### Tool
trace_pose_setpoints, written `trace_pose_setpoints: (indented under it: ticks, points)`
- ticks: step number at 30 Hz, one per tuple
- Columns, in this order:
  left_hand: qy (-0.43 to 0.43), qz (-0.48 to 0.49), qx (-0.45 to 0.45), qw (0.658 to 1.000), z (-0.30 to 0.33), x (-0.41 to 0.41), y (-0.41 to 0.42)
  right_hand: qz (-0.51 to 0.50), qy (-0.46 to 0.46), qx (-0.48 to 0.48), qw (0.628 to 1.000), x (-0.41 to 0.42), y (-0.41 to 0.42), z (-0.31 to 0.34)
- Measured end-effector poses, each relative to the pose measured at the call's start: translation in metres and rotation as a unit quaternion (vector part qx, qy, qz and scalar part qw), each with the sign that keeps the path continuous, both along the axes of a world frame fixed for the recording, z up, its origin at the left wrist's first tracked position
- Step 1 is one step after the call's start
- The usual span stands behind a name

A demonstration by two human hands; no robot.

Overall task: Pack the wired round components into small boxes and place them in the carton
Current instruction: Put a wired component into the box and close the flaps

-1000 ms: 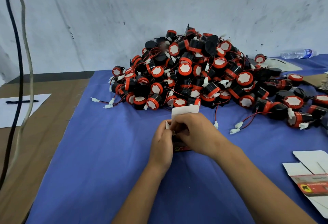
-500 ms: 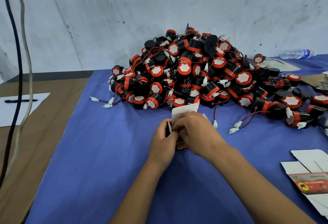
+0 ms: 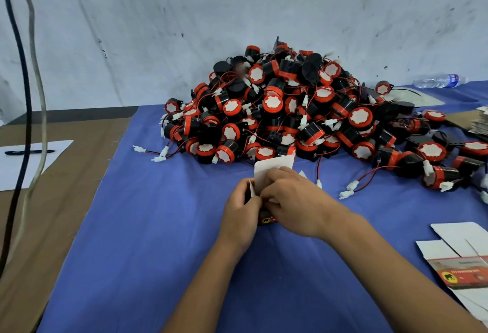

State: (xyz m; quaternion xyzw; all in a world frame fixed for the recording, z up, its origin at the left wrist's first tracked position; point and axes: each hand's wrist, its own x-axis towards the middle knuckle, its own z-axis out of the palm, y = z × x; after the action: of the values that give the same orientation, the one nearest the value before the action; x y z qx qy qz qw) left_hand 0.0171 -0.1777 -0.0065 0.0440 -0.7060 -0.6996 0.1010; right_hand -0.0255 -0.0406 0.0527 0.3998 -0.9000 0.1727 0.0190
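In the head view, the left hand and the right hand both grip a small box on the blue cloth, just in front of the pile of wired round components. The hands hide most of the box; only its white flaps and a red corner show. At the right edge, flat box blanks are cut off.
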Motion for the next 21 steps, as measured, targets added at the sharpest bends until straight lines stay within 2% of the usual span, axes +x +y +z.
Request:
trace_pose_setpoints:
  ticks: [3,7,11,13,15,17,19,20,21]
  points:
    - [-0.005,-0.029,0.009,1.0,0.001,0.001,-0.001,0.023,0.005,-0.012,1.0,0.002,0.011,-0.005]
    - [0.002,-0.052,0.01,0.999,0.002,0.002,-0.002,0.033,-0.01,-0.076,0.997,0.006,0.019,-0.009]
    - [0.0,-0.066,0.01,0.998,0.003,0.001,-0.005,0.026,0.02,-0.024,0.999,0.007,0.014,-0.017]
    - [0.004,-0.077,0.028,0.997,0.004,0.002,-0.007,0.025,0.007,-0.005,1.0,0.005,0.011,-0.016]
    - [0.006,-0.073,0.055,0.996,0.004,0.002,-0.008,0.029,-0.018,-0.075,0.997,0.005,0.014,-0.013]
    - [0.003,-0.052,0.062,0.997,0.005,0.0,-0.008,-0.019,0.036,-0.242,0.969,0.001,0.023,-0.013]
    - [-0.007,-0.028,0.046,0.998,0.002,-0.002,-0.006,-0.175,0.112,-0.382,0.901,-0.01,0.036,-0.021]
    - [-0.009,-0.019,0.036,0.999,0.0,-0.003,-0.006,-0.258,0.084,-0.434,0.859,-0.016,0.041,-0.027]
    - [-0.009,-0.01,0.027,1.0,-0.001,-0.003,-0.005,-0.304,-0.003,-0.482,0.822,-0.023,0.045,-0.034]
